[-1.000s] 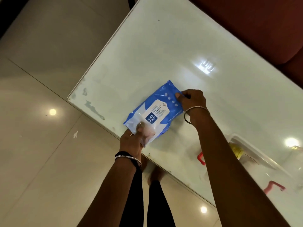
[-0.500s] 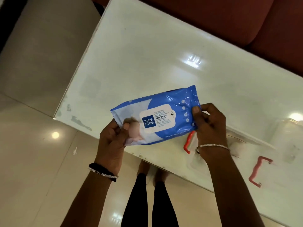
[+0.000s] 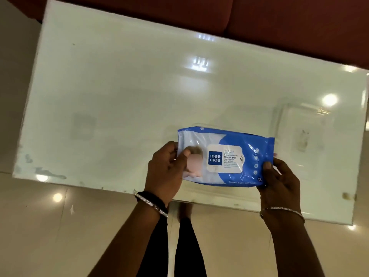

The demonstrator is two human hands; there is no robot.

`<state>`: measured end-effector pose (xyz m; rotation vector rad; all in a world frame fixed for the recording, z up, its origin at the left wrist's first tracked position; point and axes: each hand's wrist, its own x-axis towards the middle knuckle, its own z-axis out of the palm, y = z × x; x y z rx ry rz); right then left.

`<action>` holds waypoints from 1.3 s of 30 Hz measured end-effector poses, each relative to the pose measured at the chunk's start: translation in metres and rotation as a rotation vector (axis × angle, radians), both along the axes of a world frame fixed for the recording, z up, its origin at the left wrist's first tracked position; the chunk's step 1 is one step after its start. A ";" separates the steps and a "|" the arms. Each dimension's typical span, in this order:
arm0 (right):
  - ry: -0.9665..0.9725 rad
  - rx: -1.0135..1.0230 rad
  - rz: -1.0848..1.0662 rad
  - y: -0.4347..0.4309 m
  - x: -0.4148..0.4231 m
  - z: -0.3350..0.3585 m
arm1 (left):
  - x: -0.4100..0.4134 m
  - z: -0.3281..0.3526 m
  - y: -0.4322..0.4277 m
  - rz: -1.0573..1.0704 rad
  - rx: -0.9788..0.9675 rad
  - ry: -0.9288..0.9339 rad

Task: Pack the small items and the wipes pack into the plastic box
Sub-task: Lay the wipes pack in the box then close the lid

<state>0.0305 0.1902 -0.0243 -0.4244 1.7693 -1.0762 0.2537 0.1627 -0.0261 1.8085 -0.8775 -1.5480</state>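
**Blue wipes pack held level in two hands over the near table edge**

Blue and white plastic film, one pack only: a single wipes pack (image 3: 225, 156) with a "mee mee" label on its top face. Two hands hold it, one at each short end. One clear plastic box (image 3: 191, 193) lies under the pack at the near edge of the table; its faint outline shows around and below the pack, but what it holds is hidden. One clear lid (image 3: 303, 124) rests on the table to the right and a little farther away, apart from the pack. There is one white glossy table (image 3: 119, 96), and each wrist wears a thin bangle.

The left hand (image 3: 166, 170) reaches in from the near side with the forearm angled up and to the right. Its thumb presses on the top face of the pack's left end and the fingers curl beneath, gripping it. The right hand (image 3: 279, 178) comes straight up from the near side; its thumb lies on the pack's right edge and its fingers wrap behind, also clasping the pack.

The pack spans the gap between the two hands, face up, lengthwise left to right and roughly level. It sits over the box's outline; whether it touches the box cannot be told.
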 end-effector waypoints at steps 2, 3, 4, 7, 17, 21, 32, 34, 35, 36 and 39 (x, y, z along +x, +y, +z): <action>0.071 0.064 -0.053 0.008 -0.010 -0.009 | -0.015 -0.005 -0.002 -0.077 -0.028 -0.131; 0.102 0.093 -0.072 0.010 -0.015 -0.013 | -0.022 -0.007 -0.003 -0.112 -0.042 -0.184; 0.125 0.109 -0.083 0.012 -0.017 -0.018 | -0.027 -0.009 -0.004 -0.140 -0.051 -0.224; 0.186 0.107 -0.060 0.013 -0.019 -0.027 | -0.041 -0.014 -0.008 -0.242 -0.118 -0.400; 0.675 0.308 0.086 -0.001 0.003 -0.051 | -0.074 -0.014 -0.002 -0.449 -0.107 -0.817; 0.728 0.369 0.064 -0.004 0.009 -0.054 | -0.081 -0.013 0.011 -0.426 -0.190 -0.862; 0.905 0.123 0.503 0.017 0.040 -0.041 | -0.084 -0.044 0.018 -0.878 -0.170 -0.767; 0.809 0.184 0.696 0.017 0.042 -0.045 | -0.084 -0.048 0.016 -0.948 -0.179 -0.816; 0.800 0.223 0.790 0.015 0.041 -0.047 | -0.084 -0.051 0.015 -0.967 -0.173 -0.827; 0.812 0.251 0.867 0.014 0.039 -0.050 | -0.084 -0.053 0.014 -0.984 -0.165 -0.835; 0.816 0.290 0.976 0.006 0.035 -0.054 | -0.084 -0.059 0.012 -1.017 -0.145 -0.841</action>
